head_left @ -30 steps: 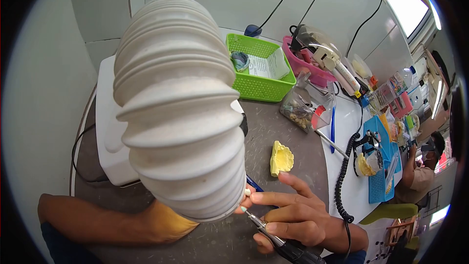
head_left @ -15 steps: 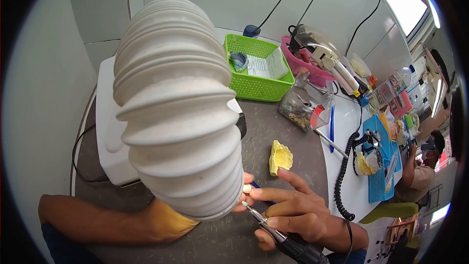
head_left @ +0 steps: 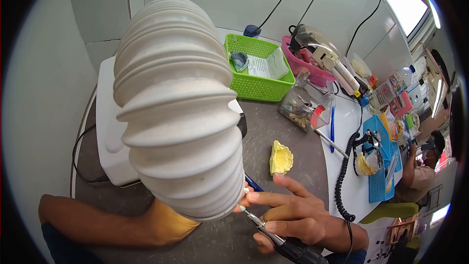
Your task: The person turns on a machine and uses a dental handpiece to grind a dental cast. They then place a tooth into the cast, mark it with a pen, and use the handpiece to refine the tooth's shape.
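A ribbed white hose [head_left: 181, 117] hides most of my left hand [head_left: 237, 209]; only its fingertips show past the hose's lower right edge. They pinch a small white dental crown [head_left: 245, 190], partly covered. In my right hand [head_left: 298, 215] is a black and silver rotary handpiece [head_left: 288, 247], pointing up and left. Its pale green grinding tip [head_left: 242, 208] is close below the crown; contact cannot be made out. My right index fingertip reaches the crown's side. Beyond my fingers lies a yellow dental cast [head_left: 281, 159], near a dark blue pen-like stick [head_left: 253, 183].
A white machine [head_left: 110, 127] stands behind the hose. Further back are a green basket [head_left: 261, 90], a pink basket [head_left: 317, 76] and a clear box of small parts [head_left: 298, 112]. A coiled black cord [head_left: 339, 181] runs at right, beside blue trays [head_left: 378, 186]. Another person [head_left: 422, 171] sits far right.
The crown and my left fingertips have shifted slightly left, further behind the hose. The grinding tip has moved slightly left and down, and more of the blue stick shows.
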Demonstrator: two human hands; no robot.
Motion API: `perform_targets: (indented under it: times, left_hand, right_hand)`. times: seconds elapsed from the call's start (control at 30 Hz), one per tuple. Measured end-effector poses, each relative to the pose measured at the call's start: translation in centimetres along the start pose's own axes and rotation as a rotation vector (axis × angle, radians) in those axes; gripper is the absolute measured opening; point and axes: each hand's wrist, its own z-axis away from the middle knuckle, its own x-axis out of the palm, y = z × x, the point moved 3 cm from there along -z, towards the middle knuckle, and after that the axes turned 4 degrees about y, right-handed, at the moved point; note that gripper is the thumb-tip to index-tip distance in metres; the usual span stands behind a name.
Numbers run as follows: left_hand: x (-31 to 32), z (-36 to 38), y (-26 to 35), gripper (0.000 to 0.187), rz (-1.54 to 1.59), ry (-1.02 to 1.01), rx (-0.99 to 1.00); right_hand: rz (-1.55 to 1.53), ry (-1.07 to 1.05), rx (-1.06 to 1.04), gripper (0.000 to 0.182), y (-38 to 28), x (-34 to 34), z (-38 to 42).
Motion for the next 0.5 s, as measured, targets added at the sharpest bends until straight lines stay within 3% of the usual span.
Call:
perform_targets:
  times: [0.27,0.33,0.47,0.5]
  left_hand:
    - [-0.05,0.09,-0.20,0.021,-0.004,-0.030,-0.056]
    - [0.01,0.19,-0.38,0.021,0.277,-0.021,-0.145]
    - [-0.03,0.07,-0.23,0.021,0.297,-0.086,-0.064]
    - [0.06,-0.02,0.22,0.020,0.131,-0.100,-0.021]
  right_hand:
    - [0.017,-0.038,0.080,0.047,-0.08,-0.18,0.09]
    - [0.015,-0.030,0.076,0.047,-0.01,-0.15,0.24]
    - [0.006,-0.029,0.069,0.047,-0.02,-0.18,0.28]
    - [0.005,-0.029,0.069,0.047,-0.03,-0.15,0.29]
